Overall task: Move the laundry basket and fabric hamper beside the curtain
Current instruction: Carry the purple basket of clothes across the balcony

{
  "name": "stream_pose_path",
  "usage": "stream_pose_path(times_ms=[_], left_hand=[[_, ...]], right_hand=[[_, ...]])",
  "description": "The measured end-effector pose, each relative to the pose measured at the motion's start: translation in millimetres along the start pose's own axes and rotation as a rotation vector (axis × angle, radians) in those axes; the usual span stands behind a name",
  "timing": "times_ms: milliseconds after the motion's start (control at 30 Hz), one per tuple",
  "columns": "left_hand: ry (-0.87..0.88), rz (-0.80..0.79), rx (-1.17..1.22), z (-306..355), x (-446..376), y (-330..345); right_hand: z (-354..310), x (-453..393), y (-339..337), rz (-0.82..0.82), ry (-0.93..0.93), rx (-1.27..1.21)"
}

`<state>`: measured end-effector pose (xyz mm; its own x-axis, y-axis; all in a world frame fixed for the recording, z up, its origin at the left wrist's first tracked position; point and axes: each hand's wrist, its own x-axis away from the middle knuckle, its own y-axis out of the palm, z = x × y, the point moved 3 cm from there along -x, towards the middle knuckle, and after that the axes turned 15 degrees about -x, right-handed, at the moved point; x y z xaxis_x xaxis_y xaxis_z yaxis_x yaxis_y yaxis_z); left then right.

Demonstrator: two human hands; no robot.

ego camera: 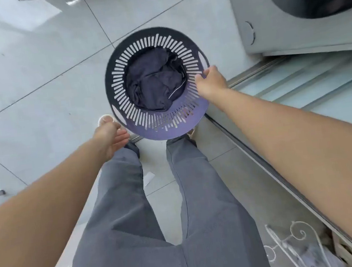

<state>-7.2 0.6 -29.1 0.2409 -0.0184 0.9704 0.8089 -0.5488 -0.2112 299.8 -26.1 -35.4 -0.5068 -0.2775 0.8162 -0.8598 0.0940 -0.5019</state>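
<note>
A round purple laundry basket (170,129) with slotted sides is in the middle of the view, over the tiled floor in front of my feet. Dark blue clothes (154,83) lie in its bottom. My right hand (210,81) grips the basket's rim on its right side. My left hand (111,134) hovers just left of the basket's near rim, fingers apart and holding nothing. No fabric hamper or curtain is in view.
A washing machine (266,13) stands at the upper right, close to the basket. A sliding-door track (259,145) runs along the floor on the right. White ornate metalwork (293,243) shows at the lower right. Grey floor tiles (31,62) spread to the left.
</note>
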Motion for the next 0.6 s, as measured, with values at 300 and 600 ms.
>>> stream_pose_path(times_ms=[300, 600], left_hand=[[-0.022, 0.099, -0.090, 26.7, -33.9, -2.4], [-0.020, 0.051, -0.078, 34.2, -51.8, 3.6]], right_hand=[[-6.5, -49.2, -12.5, 0.031, -0.028, 0.099], [2.8, -68.8, 1.1, -0.066, -0.011, 0.083]])
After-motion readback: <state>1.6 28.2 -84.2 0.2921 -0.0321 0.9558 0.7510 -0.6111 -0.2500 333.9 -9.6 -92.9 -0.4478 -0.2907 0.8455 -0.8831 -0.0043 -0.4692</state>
